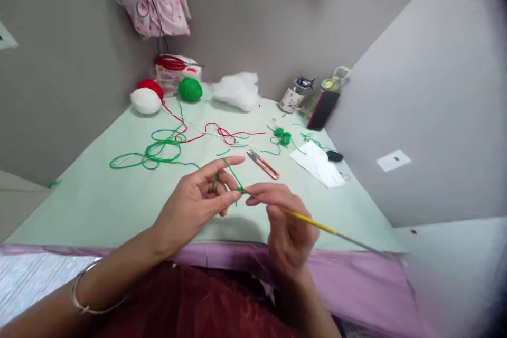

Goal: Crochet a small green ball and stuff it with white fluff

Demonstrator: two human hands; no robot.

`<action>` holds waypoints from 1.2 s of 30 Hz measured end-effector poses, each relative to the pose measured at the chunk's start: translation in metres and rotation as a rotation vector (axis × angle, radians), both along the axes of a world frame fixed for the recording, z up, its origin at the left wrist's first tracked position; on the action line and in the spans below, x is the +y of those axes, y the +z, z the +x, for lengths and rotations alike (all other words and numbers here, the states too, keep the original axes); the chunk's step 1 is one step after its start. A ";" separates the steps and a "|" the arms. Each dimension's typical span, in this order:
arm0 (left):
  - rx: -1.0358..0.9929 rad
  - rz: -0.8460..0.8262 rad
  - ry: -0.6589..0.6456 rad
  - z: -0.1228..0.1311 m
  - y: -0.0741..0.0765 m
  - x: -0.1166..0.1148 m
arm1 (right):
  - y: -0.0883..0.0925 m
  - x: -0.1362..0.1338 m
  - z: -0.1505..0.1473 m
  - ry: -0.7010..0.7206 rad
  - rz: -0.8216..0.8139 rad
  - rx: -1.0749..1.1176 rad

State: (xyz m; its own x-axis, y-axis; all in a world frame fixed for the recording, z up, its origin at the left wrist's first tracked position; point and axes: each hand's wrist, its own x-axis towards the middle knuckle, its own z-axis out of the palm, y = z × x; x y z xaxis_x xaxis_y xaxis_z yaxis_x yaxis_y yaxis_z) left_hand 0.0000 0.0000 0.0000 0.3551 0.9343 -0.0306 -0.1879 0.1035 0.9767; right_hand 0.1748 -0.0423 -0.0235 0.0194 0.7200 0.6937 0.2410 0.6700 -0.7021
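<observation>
1. Here, seen from above, the left hand is raised palm-up over a pale green surface; a green strand runs down from its outstretched forefinger and also wraps a lower finger.
2. The left thumb and a fingertip are pressed together on the green strand at a small knot, just where both hands meet.
3. The right hand has its fingers closed around a yellow crochet hook; the hook's tip sits at that same knot, touching the strand, and its handle trails off to the right.
4. A thin bracelet circles the left wrist.
5. Just beyond the hands lie red-handled snips; further left, loose green yarn sprawls in loops, with a red thread tangled beside it.
6. At the far edge sit a white ball, a red ball touching it behind, and a green ball nearby; white stuffing lies to their right.
7. Small green crocheted pieces rest near a white sheet; a little black object touches the sheet's far edge.
8. Containers: a patterned jar has dark items poking from its top, too small to tell; a clear bottle stands behind a dark phone; a box carries something red on top; a pink bag hangs on the wall, its contents hidden.
</observation>
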 end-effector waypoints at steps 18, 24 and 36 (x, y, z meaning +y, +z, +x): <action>-0.050 -0.044 -0.044 -0.003 -0.004 -0.004 | -0.008 0.007 -0.004 -0.017 -0.098 0.240; -0.091 -0.069 -0.095 -0.004 -0.006 -0.003 | -0.009 0.014 0.000 0.156 -0.281 0.450; -0.120 -0.105 -0.131 -0.001 -0.008 -0.002 | -0.004 0.004 -0.007 -0.025 -0.223 0.204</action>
